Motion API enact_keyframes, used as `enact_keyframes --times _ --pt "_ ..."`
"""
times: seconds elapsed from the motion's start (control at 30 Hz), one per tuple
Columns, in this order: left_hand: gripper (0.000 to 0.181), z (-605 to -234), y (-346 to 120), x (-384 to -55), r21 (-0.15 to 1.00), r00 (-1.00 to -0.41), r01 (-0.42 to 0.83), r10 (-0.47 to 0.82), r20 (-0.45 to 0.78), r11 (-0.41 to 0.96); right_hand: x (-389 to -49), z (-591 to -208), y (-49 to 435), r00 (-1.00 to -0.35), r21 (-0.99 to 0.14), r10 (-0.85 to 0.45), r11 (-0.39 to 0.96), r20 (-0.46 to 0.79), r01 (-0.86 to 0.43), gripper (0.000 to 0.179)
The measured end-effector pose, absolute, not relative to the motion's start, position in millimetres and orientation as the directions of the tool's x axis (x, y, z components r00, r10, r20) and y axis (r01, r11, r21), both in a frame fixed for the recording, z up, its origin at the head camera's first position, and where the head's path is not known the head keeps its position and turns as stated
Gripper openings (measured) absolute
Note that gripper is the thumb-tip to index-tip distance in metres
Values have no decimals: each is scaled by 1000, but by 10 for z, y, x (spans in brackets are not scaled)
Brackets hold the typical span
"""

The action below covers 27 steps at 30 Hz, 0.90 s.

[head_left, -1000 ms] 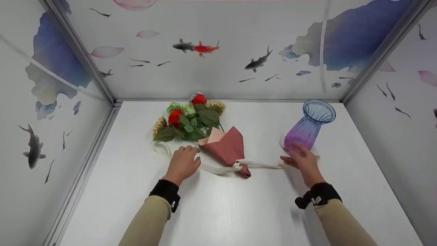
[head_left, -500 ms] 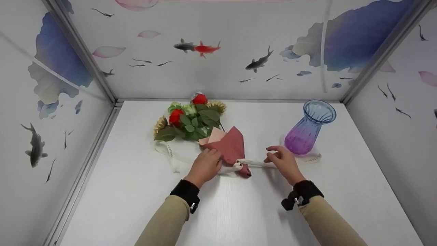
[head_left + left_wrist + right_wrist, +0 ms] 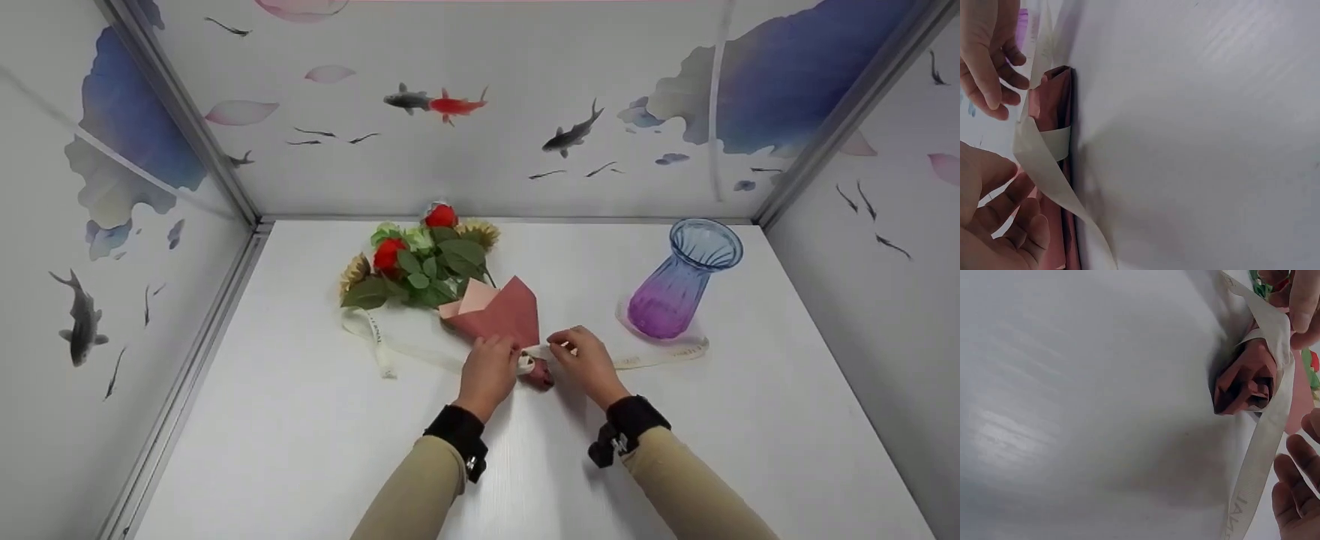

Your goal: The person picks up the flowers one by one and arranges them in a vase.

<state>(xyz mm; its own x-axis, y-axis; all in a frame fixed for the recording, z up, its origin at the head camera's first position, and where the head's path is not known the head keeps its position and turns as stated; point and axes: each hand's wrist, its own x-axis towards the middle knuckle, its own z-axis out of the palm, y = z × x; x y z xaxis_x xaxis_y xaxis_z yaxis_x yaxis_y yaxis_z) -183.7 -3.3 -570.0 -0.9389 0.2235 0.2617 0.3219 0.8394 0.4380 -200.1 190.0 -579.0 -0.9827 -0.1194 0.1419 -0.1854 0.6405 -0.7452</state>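
A cone of dusty-red wrapping paper point(image 3: 495, 319) lies mid-table, tied near its narrow end with a cream ribbon point(image 3: 656, 358). My left hand point(image 3: 489, 373) is at the tie from the left; in the left wrist view its thumb and index fingertips meet at the ribbon's edge point(image 3: 1033, 152), pinching it. My right hand point(image 3: 590, 367) hovers close on the other side, fingers loosely bent beside the ribbon's other tail point(image 3: 1261, 455) in the right wrist view. The folded paper end point(image 3: 1247, 377) shows between the hands. Part of the knot is hidden behind the left fingers.
Red roses, sunflowers and green leaves point(image 3: 431, 274) spread at the back left, against the paper cone's open mouth. A blue-to-purple ribbed glass vase point(image 3: 675, 289) stands at the right, close to the ribbon's right tail. Printed walls point(image 3: 480, 172) border the white table point(image 3: 300, 450).
Both hands have moved inward to the tie, the left from beside the flowers, the right from beside the vase. The ribbon's two tails now lie more exposed on either side.
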Motion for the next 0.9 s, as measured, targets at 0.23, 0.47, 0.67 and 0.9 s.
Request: enact_keyframes --times 0.23,0.47,0.67,0.9 --pt "17 -5796 21 -1827 416 -962 253 182 203 874 -1987 -5890 1742 -981 -727 -134 658 143 -196 9" --pt "26 -5817 46 -1797 438 -974 220 167 156 872 -1968 -5962 1674 -982 -719 -135 669 128 -186 22" --pt "26 -5873 32 -1776 434 -975 218 180 127 874 -1939 -6029 1641 -972 -689 -150 686 182 -234 19" --pt "21 -5954 32 -1785 466 -980 199 163 117 862 -1885 -6064 1624 -965 -648 -165 717 203 -259 7"
